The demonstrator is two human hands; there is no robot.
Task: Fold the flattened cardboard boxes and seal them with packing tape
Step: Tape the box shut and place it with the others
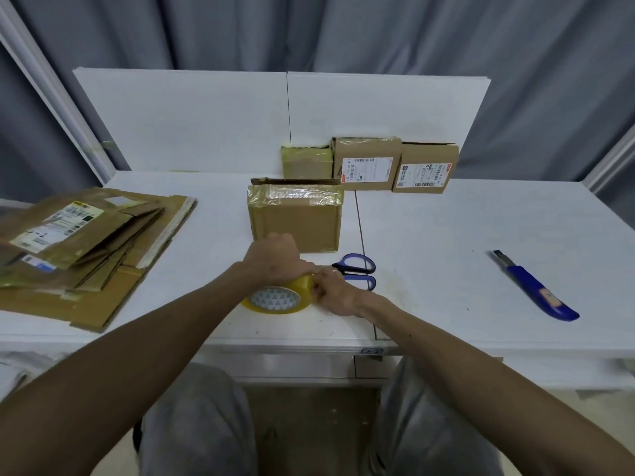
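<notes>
A yellow roll of packing tape (279, 298) stands near the table's front edge. My left hand (275, 257) grips the roll from above, fingers curled over its top. My right hand (331, 292) pinches at the roll's right side, where the tape end lies. Just behind the hands stands a folded cardboard box (295, 218) with clear tape across its top. A stack of flattened cardboard boxes (86, 245) lies at the left of the table.
Blue-handled scissors (357, 269) lie right beside my right hand. A blue utility knife (536, 286) lies farther right. Three taped boxes (367, 164) stand against the white back panel (192, 121). The white table (446, 228) has bare surface on the right.
</notes>
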